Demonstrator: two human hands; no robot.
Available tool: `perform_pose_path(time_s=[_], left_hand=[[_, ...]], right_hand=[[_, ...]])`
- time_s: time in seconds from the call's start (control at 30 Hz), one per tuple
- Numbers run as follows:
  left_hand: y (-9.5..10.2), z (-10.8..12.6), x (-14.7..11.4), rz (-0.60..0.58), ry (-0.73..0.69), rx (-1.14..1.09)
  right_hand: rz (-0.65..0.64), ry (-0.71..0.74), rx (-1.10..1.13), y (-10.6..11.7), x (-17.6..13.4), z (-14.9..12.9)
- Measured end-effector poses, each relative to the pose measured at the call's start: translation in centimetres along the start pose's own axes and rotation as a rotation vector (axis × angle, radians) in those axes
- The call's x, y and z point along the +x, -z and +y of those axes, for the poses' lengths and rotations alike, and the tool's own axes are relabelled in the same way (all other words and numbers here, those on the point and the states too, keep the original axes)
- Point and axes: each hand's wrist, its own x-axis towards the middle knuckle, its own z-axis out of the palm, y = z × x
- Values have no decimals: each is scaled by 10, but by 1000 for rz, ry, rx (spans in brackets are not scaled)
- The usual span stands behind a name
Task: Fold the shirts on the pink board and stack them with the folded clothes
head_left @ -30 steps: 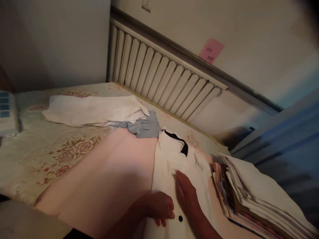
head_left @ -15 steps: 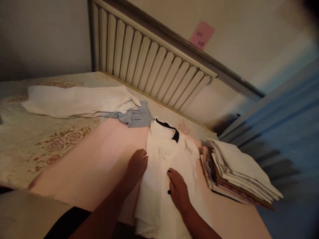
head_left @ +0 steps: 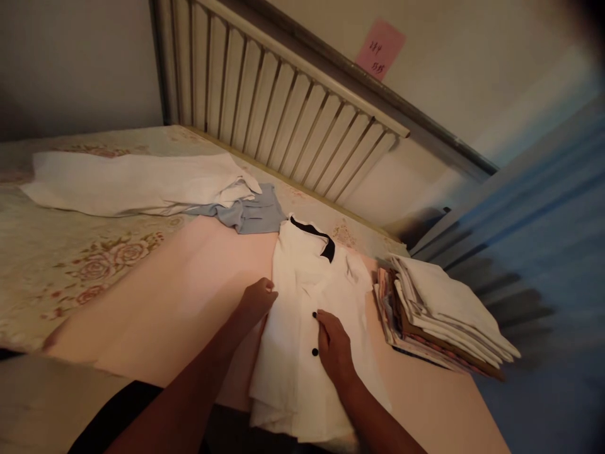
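A white shirt (head_left: 302,378) with a black inner collar and black buttons (head_left: 315,352) lies front up before me, its collar pointing away. My left hand (head_left: 259,297) is closed at the shirt's left edge, thumb and fingers pinched on the cloth. On the front of the shirt rests my right hand (head_left: 334,343), its fingers loosely extended and close together, the tips beside the upper button. What lies beneath its palm is hidden.
Under the shirt spreads a pink cloth (head_left: 174,290) over a floral bedcover (head_left: 123,252). A folded stack of clothes (head_left: 449,309) stands right. White and blue-grey garments (head_left: 259,211) lie at far left. Behind are a radiator (head_left: 283,107) and, at right, a blue curtain (head_left: 543,252).
The view has shifted slightly, so the scene sits a little higher and further left. The shirt's lower hem now shows more fully. Both hands stay at nearly the same places on the shirt.
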Motion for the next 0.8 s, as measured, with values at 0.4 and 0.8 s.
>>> perform_pose_path(time_s=[0.4,0.8], left_hand=[[0,0,-1,-50,-39,38],[-3,-3,1,-57,-37,37]], right_hand=[[-351,43,-62,36,-19,-24],[-268,47,-77,30,-35,-29]])
